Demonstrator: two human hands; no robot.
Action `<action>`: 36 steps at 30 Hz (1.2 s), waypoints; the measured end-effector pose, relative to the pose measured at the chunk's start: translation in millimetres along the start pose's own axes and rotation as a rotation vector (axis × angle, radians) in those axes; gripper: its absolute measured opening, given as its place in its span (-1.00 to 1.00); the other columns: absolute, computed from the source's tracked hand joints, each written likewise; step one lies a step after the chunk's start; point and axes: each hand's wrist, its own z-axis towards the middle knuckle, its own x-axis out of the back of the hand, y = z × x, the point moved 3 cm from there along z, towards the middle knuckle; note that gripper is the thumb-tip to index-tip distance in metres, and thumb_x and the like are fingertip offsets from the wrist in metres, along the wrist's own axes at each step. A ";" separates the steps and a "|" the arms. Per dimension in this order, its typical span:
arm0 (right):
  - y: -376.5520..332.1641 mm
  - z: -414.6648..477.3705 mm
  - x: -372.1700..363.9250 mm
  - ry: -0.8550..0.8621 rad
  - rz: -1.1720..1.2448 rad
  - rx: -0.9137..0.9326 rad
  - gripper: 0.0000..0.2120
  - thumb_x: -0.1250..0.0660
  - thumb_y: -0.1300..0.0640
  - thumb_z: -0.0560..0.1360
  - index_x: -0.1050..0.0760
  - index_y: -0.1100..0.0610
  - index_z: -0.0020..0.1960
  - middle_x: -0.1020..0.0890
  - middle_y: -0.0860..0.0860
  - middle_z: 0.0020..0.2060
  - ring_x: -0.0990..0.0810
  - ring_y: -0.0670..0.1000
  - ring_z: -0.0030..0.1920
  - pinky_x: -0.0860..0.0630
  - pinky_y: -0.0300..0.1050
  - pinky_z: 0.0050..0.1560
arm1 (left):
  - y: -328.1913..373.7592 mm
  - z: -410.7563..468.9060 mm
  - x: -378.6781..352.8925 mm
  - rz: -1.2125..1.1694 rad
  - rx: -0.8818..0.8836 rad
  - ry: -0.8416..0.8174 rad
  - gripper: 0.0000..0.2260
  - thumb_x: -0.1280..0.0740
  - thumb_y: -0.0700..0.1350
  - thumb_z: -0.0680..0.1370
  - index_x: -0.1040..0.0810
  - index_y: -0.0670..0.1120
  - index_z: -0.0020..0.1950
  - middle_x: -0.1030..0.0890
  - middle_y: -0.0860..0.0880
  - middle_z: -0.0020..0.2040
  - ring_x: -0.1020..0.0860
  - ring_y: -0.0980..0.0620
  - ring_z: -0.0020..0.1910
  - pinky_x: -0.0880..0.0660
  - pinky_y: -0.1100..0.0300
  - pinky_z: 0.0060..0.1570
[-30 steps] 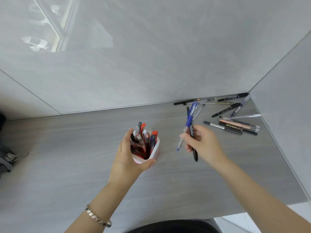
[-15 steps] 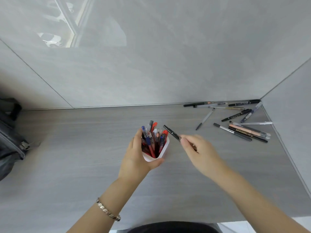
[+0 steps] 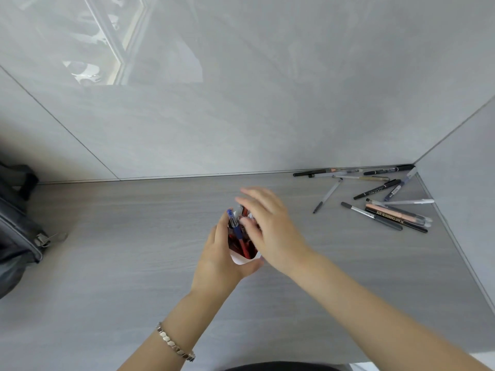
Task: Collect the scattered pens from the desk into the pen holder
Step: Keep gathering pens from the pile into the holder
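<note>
Right hand (image 3: 270, 228) moved from beside holder to over its mouth; black pen held 0.5 s ago no longer visible in fingers. Fingers now spread, blurred, nothing seen in grasp. Left hand (image 3: 222, 258), bracelet (image 3: 175, 342) on wrist, wrapped around white holder (image 3: 241, 259) at mid-desk (image 3: 134, 263). Blue pen (image 3: 233, 222) upright among red ones inside. Loose pens (image 3: 385, 210) scattered in far right corner, well apart from holder. Dark bag (image 3: 16, 223) at left edge.

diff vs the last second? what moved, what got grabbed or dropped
The right hand carried a blue pen and a black pen left to the pen holder; it is now over the holder, fingers spread, neither pen visible in it. The left hand kept gripping the holder. The loose pens at right stayed put.
</note>
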 end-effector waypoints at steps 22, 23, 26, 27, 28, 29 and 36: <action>148.8 -47.0 60.5 0.089 -0.196 -0.588 -0.68 -0.24 0.34 0.47 -0.48 0.26 0.22 -0.56 0.24 0.18 -0.46 0.24 0.23 -0.34 0.02 0.28 | 13.2 5.7 -10.0 0.038 0.046 0.100 -0.16 -0.54 0.06 0.22 -0.18 0.12 0.39 -0.44 0.16 0.28 -0.39 0.17 0.26 -0.27 0.32 0.13; 172.9 -56.4 66.5 0.051 -0.274 -0.684 -0.65 -0.24 0.39 0.44 -0.48 0.27 0.21 -0.55 0.26 0.18 -0.44 0.28 0.22 -0.35 0.08 0.28 | 15.4 8.9 -12.6 0.034 0.050 0.094 -0.16 -0.54 0.06 0.22 -0.17 0.12 0.39 -0.44 0.14 0.29 -0.39 0.16 0.27 -0.28 0.32 0.13; 216.5 -73.9 76.3 -0.018 -0.430 -0.773 -0.61 -0.27 0.40 0.42 -0.47 0.25 0.23 -0.56 0.24 0.19 -0.44 0.31 0.16 -0.41 0.15 0.20 | 23.8 18.8 -20.3 0.039 0.039 0.088 -0.18 -0.54 0.08 0.23 -0.18 0.15 0.37 -0.45 0.16 0.28 -0.40 0.16 0.26 -0.29 0.32 0.11; 222.6 -75.9 76.9 -0.040 -0.460 -0.764 -0.62 -0.30 0.37 0.42 -0.47 0.23 0.24 -0.56 0.22 0.19 -0.44 0.30 0.15 -0.42 0.15 0.19 | 25.4 21.8 -22.7 0.044 0.032 0.091 -0.19 -0.54 0.09 0.23 -0.18 0.16 0.36 -0.46 0.16 0.27 -0.41 0.16 0.25 -0.30 0.31 0.11; 226.2 -76.5 76.3 -0.063 -0.478 -0.751 -0.64 -0.32 0.34 0.43 -0.48 0.24 0.22 -0.55 0.21 0.20 -0.44 0.30 0.16 -0.42 0.14 0.19 | 27.0 24.6 -24.7 0.043 0.029 0.088 -0.19 -0.54 0.09 0.23 -0.18 0.16 0.36 -0.46 0.15 0.28 -0.41 0.15 0.26 -0.30 0.30 0.11; 227.5 -76.3 75.7 -0.070 -0.487 -0.728 -0.67 -0.33 0.33 0.43 -0.49 0.25 0.19 -0.55 0.20 0.20 -0.44 0.29 0.17 -0.40 0.13 0.19 | 27.6 26.8 -26.4 0.039 0.030 0.079 -0.18 -0.54 0.08 0.23 -0.17 0.15 0.37 -0.45 0.14 0.29 -0.40 0.15 0.27 -0.29 0.30 0.12; 227.8 -71.2 77.7 -0.129 -0.441 -0.619 -0.88 -0.31 0.34 0.43 -0.41 0.17 -0.14 -0.58 0.17 -0.02 -0.49 0.19 0.07 -0.40 -0.03 -0.13 | 27.8 32.3 -29.6 0.043 0.052 0.038 -0.14 -0.53 0.03 0.26 -0.10 0.09 0.42 -0.37 0.08 0.37 -0.33 0.11 0.34 -0.25 0.28 0.18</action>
